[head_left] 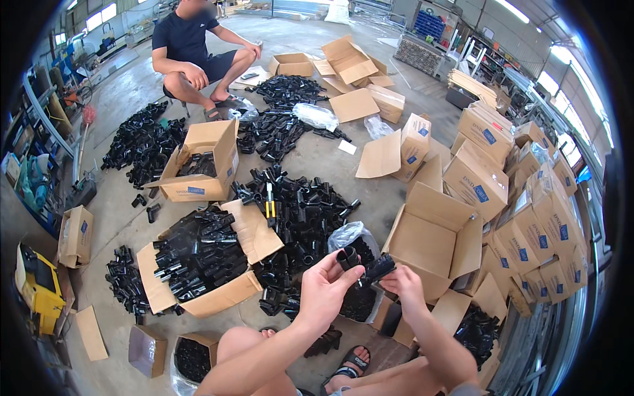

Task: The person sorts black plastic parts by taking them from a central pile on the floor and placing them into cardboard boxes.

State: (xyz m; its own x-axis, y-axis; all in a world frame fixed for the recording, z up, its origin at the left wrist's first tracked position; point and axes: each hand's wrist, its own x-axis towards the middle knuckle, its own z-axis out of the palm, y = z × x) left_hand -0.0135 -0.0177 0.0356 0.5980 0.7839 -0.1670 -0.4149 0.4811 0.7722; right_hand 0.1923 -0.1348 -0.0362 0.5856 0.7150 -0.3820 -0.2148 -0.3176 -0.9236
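Observation:
In front of me, above a small bag-lined box, I hold up a black pipe fitting (379, 268) with tubular openings. My left hand (325, 290) is closed round its left side, thumb across the front. The fingers of my right hand (404, 288) are pinched at its right end; any small part between them is too small to make out. Just below, the lined box (360, 305) contains small black parts, with clear plastic (349, 235) rising at its back. Beyond my left hand a large heap of black fittings (307, 214) spreads over the floor.
Left of the heap stands an open carton (221, 302) full of fittings; a yellow-handled tool (270, 206) lies on the heap. An open carton (426, 234) and stacked cartons (538, 231) are on the right. A person (191, 56) sits beyond more heaps. My sandalled foot (353, 363) is below.

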